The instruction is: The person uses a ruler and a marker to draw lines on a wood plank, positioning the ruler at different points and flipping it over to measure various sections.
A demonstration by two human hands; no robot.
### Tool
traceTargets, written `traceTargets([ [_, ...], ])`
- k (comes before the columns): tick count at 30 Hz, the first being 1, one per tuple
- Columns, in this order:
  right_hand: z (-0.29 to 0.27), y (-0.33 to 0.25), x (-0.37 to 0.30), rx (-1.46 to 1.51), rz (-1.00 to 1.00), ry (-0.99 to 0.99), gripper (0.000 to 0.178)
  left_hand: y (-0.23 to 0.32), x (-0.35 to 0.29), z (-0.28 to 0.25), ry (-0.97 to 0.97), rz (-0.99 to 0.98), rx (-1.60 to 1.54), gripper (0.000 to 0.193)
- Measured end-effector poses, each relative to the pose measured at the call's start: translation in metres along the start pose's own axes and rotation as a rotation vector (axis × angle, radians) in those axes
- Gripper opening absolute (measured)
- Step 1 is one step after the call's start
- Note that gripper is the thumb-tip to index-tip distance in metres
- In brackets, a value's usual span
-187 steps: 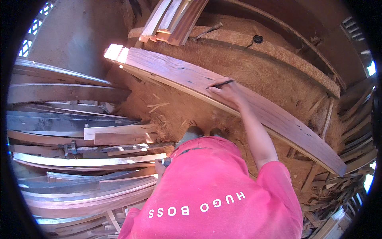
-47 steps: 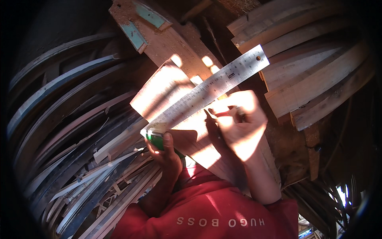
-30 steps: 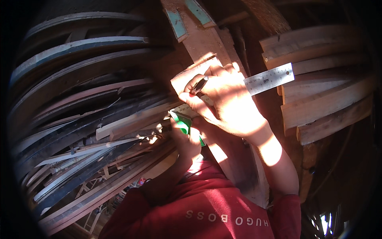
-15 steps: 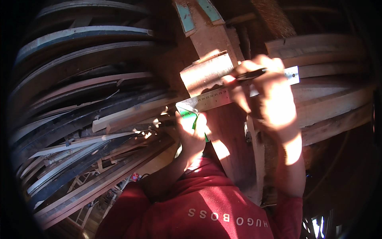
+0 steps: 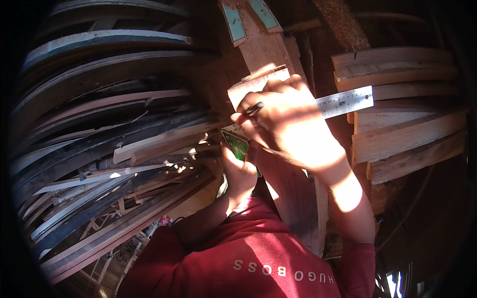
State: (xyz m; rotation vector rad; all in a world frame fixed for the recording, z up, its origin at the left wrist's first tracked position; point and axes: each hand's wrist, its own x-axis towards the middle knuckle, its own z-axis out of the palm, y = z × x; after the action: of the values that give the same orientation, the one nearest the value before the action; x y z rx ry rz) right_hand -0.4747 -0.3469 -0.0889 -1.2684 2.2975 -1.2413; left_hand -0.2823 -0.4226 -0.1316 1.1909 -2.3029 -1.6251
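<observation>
A try square lies across a wooden board [image 5: 244,92], its green handle [image 5: 237,147] at the left and its silver ruled blade [image 5: 346,103] reaching out to the right. My left hand [image 5: 239,171] is closed round the green handle. Over the blade's left part, my right hand [image 5: 293,121] grips a dark pencil or pen [image 5: 254,109], pointing down to the left; its tip is hard to make out. The hand hides the blade's middle and much of the board. Strong sunlight bleaches the back of that hand.
A long plank [image 5: 266,52] with green strips [image 5: 265,15] runs away from me beneath the board. Stacked timber [image 5: 407,126] stands close on the right. Many long wooden lengths [image 5: 99,107] pile up along the left. Sawdust [image 5: 343,27] lies at the far right.
My right hand has moved left along the blade with the writing tool, from its right part to near the handle. My left hand and the square have stayed nearly still.
</observation>
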Motion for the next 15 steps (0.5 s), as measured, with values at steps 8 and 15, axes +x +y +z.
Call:
traceTargets([
  [8,-0.083,0.024,-0.022,-0.286,0.140,0.004,0.008,0.007,-0.003,0.005,0.060,-0.140,-0.195,0.030],
  [15,-0.095,0.022,-0.072,0.012,0.607,0.431,0.010,-0.004,-0.005,-0.002,-0.009,-0.135,-0.143,0.033],
])
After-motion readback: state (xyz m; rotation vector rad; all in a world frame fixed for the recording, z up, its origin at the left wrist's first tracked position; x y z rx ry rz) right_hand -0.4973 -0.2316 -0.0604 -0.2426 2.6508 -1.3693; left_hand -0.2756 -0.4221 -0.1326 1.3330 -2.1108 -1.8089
